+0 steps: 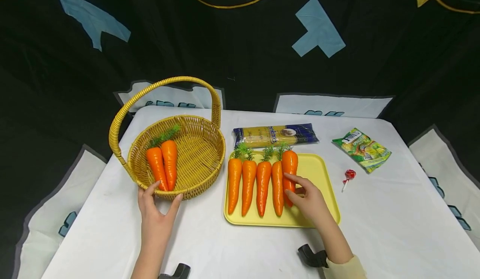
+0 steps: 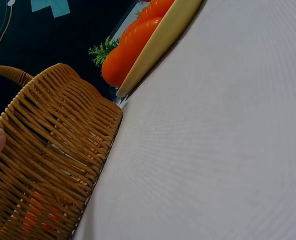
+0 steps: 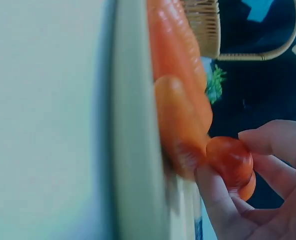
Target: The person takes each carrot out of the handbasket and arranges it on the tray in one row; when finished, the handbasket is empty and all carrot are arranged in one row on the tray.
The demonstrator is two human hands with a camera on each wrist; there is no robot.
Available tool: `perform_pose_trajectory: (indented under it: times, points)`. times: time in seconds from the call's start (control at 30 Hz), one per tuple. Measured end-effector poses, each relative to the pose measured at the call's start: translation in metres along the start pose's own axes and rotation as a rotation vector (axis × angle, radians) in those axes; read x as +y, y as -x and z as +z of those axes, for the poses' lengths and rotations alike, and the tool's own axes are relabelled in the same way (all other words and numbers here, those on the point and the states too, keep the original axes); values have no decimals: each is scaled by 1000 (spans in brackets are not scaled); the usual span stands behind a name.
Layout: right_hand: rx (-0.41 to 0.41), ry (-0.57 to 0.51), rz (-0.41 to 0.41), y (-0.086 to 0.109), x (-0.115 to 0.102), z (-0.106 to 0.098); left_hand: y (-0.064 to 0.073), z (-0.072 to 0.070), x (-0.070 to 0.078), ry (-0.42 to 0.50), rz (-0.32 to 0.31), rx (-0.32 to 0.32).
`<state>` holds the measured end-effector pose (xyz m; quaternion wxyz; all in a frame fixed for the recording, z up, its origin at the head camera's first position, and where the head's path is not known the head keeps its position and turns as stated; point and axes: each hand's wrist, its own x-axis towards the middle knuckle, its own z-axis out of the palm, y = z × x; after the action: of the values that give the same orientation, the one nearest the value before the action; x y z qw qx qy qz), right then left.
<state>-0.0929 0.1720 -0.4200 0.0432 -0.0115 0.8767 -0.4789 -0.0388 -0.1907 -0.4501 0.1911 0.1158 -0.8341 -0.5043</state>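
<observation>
My left hand (image 1: 156,217) holds the near rim of a yellow wicker basket (image 1: 198,186), fingers over the edge and thumb against the outer wall. Two orange carrots (image 1: 170,162) with green tops lie inside the basket at its left. On a yellow tray (image 1: 314,166) to the right, several carrots (image 1: 263,187) lie side by side, tops pointing away. My right hand (image 1: 310,200) pinches the rightmost carrot (image 1: 290,162) between thumb and fingers. In the right wrist view, this carrot (image 3: 229,159) appears tip first, raised off the tray at that end.
Behind the tray lies a pasta packet (image 1: 275,135). A green candy bag (image 1: 363,149) and a red lollipop (image 1: 349,175) are at the right on the white-covered table (image 1: 210,245). The basket's tall handle (image 1: 176,80) arches upward. A dark curtain (image 1: 240,54) hangs behind.
</observation>
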Motion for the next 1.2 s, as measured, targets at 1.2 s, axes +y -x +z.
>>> perform_pose_trajectory:
  times: [1.2]
  points:
    - [68, 339, -19, 19, 6, 6, -1, 1, 0, -6, -32, -8]
